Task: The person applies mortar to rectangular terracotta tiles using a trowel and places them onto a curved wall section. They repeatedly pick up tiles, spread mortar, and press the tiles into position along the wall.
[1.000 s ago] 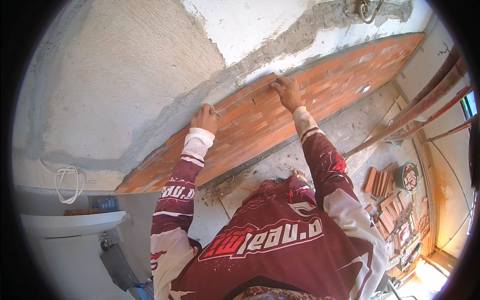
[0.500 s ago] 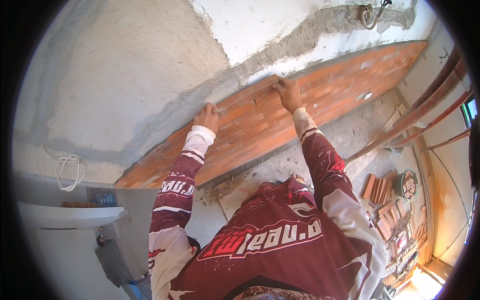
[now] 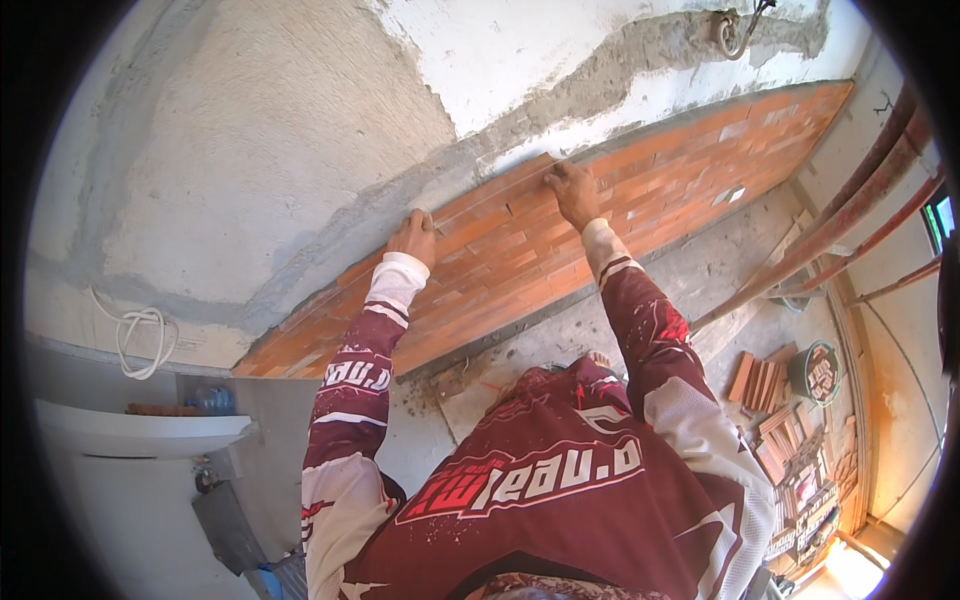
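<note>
In front of me, thin orange-red brick tiles (image 3: 520, 235) cover the lower part of a wall in staggered rows. My left hand (image 3: 413, 240) is closed at the upper edge of this band, its fingers curled over a top-row tile. Farther right, my right hand (image 3: 573, 195) grips the top-row brick tile (image 3: 505, 190) near its right end, thumb and fingers bent around its edge. A thin pale line runs along the top row between both hands. The fingertips are partly hidden against the tiles.
Above the tiles is rough grey and white plaster (image 3: 280, 130). A white cable coil (image 3: 145, 340) hangs at left, above a white ledge (image 3: 150, 432). Reddish poles (image 3: 820, 235) slant across the right side. Stacked tiles (image 3: 790, 430) and a round bucket (image 3: 815, 373) stand on the floor.
Both hands keep almost the same places on the top row. The view has shifted very slightly.
</note>
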### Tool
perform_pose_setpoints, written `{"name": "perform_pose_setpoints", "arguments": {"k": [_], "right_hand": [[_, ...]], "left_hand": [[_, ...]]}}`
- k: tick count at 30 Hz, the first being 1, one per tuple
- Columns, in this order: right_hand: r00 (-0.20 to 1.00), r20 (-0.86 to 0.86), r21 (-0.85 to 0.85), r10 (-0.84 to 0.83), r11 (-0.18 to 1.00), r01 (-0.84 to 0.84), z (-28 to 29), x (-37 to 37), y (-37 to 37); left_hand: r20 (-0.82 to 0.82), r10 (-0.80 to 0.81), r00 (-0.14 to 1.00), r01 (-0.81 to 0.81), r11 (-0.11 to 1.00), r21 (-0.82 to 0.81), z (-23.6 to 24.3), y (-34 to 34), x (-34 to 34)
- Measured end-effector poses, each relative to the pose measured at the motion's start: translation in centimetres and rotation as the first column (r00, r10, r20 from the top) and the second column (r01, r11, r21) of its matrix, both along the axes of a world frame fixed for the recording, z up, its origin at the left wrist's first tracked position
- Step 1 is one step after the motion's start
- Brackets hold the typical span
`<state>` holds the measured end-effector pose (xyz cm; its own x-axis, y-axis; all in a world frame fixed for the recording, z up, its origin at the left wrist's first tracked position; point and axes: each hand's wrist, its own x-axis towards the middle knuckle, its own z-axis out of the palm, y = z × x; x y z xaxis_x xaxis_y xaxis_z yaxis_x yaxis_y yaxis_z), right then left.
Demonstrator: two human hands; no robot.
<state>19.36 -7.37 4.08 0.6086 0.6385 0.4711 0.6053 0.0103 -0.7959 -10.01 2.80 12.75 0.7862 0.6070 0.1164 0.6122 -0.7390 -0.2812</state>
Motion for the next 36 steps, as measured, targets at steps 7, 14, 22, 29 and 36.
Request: {"name": "perform_pose_setpoints", "arguments": {"k": [7,14,22,29,36], "right_hand": [[1.000,0.001,-0.038,0.023,0.999,-0.023,-0.1,0.3,-0.1],[0.996,0.033,-0.133,0.080,0.988,-0.075,0.2,1.0,0.2],[0.995,0.052,-0.012,0.080,0.997,-0.080,-0.8,1.4,0.7],[0.990,0.082,0.038,0.113,0.992,-0.116,-2.9,2.6,1.8],[0.965,-0.104,-0.061,0.243,0.966,-0.250,-3.6,4.6,2.1]], "left_hand": [[-0.006,0.025,1.000,-0.025,0.999,-0.024,0.1,0.1,0.2],[0.055,0.020,0.998,-0.014,0.993,-0.117,0.3,0.3,-0.6],[0.132,0.029,0.991,-0.013,0.992,-0.124,0.6,0.0,-0.5],[0.101,0.056,0.993,-0.045,0.993,-0.108,1.2,-0.9,-0.3],[0.098,0.036,0.995,-0.028,0.996,-0.079,1.2,-0.9,0.4]]}}
